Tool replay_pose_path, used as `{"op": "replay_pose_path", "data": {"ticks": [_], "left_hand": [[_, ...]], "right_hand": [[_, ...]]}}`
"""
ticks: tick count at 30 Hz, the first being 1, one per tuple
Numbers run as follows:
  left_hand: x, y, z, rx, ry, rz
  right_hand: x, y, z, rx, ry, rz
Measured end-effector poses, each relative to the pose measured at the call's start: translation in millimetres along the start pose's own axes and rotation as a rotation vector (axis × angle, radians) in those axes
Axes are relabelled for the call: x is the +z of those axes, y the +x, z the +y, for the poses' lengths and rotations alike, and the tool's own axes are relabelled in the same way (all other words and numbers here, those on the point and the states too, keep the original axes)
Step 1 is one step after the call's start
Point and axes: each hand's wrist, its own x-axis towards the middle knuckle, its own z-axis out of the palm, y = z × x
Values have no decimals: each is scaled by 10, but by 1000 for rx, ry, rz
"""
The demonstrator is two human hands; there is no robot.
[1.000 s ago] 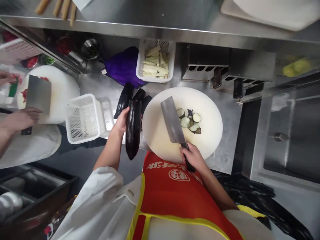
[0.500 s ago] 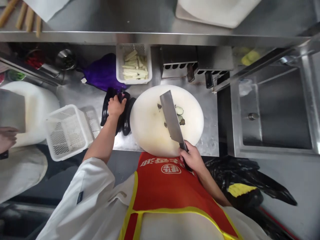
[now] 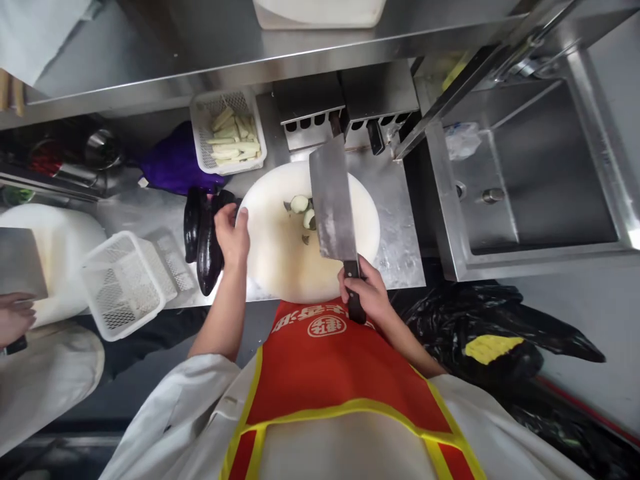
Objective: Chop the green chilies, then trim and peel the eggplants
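Note:
My left hand [image 3: 233, 239] is at the left edge of the round white cutting board [image 3: 280, 273], its thumb and fingers curled around a dark eggplant [image 3: 228, 198] that it mostly hides. Two more glossy eggplants, one long [image 3: 209, 257] and one further left [image 3: 192, 227], lie beside it on the steel counter. In my right hand [image 3: 367, 290] is the black handle of a cleaver [image 3: 331, 200], its broad blade raised over the board and pointing away from me. Pale cut eggplant ends [image 3: 299, 204] and dark stem scraps [image 3: 305, 239] lie on the board, partly behind the blade.
A white basket [image 3: 260, 157] of pale cut strips stands behind the board, next to a purple bag [image 3: 175, 160]. Knife racks [image 3: 313, 100] are at the back. An empty basket [image 3: 123, 287] and a co-worker's hand [image 3: 15, 317] are left; a sink [image 3: 550, 167] is right.
My left hand has moved from the left eggplants to the one beside the board. The cleaver has turned more upright, its flat side showing wider. The whole view has shifted and tilted.

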Motion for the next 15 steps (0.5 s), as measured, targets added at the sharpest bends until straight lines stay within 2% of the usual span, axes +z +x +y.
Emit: {"op": "replay_pose_path", "data": {"ticks": [1,3,5,6,7,8,10,12,14,15], "left_hand": [[73,-196,81,-94,-193,-88],[246,-589,230,-356,-544,-430],[430,-923,339,-589,-723,-738],[513,-1050,373,-658,-746,-815],[583,-1144,390,-683,-728,-826],[636,-1203,391,-674,-683,-789],[687,-1210,350,-605,-563,-660],[677,-1072,260,-529,-465,-533],[638,-814,135,-463,-408,-393],[623,-660,63,-387,-337,-318]], "right_hand": [[16,21,-17,31,128,-3],[24,56,-48,91,295,9],[-4,78,-72,148,349,21],[-32,83,-80,170,347,23],[-68,84,-84,186,338,22],[-112,80,-84,196,327,19],[-218,58,-71,200,312,13],[-349,22,-35,187,301,27],[-509,-19,33,166,295,61],[-599,-39,82,159,295,80]]}}
